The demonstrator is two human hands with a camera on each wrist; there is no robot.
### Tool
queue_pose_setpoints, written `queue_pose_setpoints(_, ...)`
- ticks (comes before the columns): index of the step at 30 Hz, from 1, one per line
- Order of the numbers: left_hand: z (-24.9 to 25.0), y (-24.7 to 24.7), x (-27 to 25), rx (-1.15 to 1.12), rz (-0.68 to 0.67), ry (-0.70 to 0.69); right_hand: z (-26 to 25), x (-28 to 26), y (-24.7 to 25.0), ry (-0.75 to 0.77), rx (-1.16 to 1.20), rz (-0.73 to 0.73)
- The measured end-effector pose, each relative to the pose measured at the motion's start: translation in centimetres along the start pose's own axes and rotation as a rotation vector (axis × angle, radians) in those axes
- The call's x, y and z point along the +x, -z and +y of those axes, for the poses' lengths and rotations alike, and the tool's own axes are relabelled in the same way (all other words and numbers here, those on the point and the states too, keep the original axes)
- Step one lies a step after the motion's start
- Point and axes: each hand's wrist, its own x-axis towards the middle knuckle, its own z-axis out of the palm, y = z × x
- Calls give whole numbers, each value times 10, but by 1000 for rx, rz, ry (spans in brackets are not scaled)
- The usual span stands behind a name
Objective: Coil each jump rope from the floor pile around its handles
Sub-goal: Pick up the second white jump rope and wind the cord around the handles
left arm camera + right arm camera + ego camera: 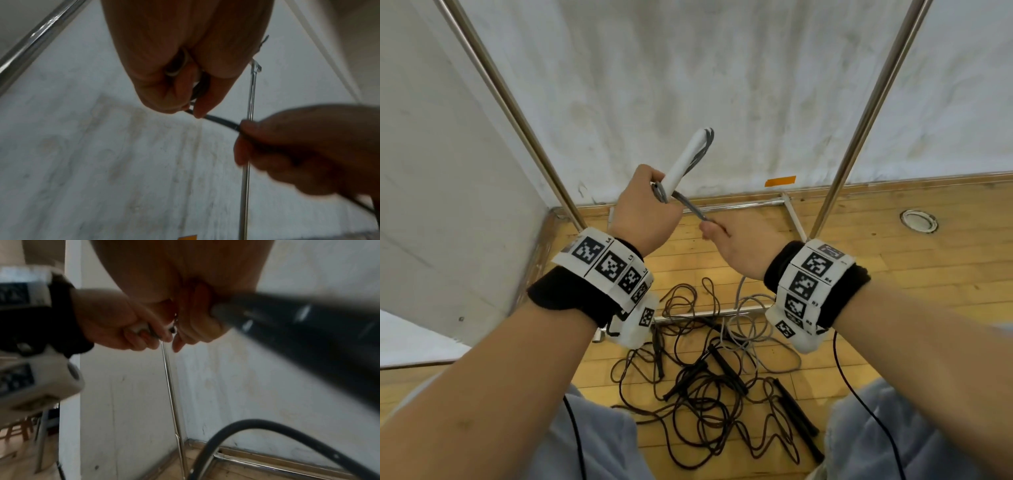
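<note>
My left hand [650, 195] is raised and grips the white handles [688, 157] of a grey jump rope [690, 207], with grey turns lying along and around them. A short taut stretch of that rope runs down-right to my right hand [710, 228], which pinches it. In the left wrist view the left hand [191, 108] holds the rope [222, 121] where it leaves the handles, and the right hand [242, 129] grips it close by. The right wrist view shows the left hand [131, 331] around a white handle [139, 327]. A pile of tangled ropes [705, 383] lies on the floor below.
Two slanted metal poles [517, 113] [873, 113] of a frame stand against a white-covered wall [722, 68], with its base bars [739, 205] on the wooden floor. The pile holds dark ropes with black handles [726, 368] and a pale grey rope [756, 329]. A round floor socket [918, 221] sits at the right.
</note>
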Motion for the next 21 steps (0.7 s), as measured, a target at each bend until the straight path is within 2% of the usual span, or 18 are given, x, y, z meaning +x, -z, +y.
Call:
queue_pose_setpoints(3, -7, -5, 2, 160, -17, -10, -3, 0, 8, 12, 114, 35)
queue_pose_setpoints(10, -21, -31, 3, 457, -81, -160, -22, -12, 7, 106, 44, -126)
queue_pose_setpoints(15, -27, -36, 4, 587, -124, -222, -26, -17, 6, 136, 58, -139)
queue_pose_setpoints(18, -30, -37, 6, 635, -158, -172, -28, -19, 6, 142, 97, -115)
queue_pose_setpoints(21, -34, -35, 9, 665, -133, -66, -25, -16, 10, 110, 214, -19)
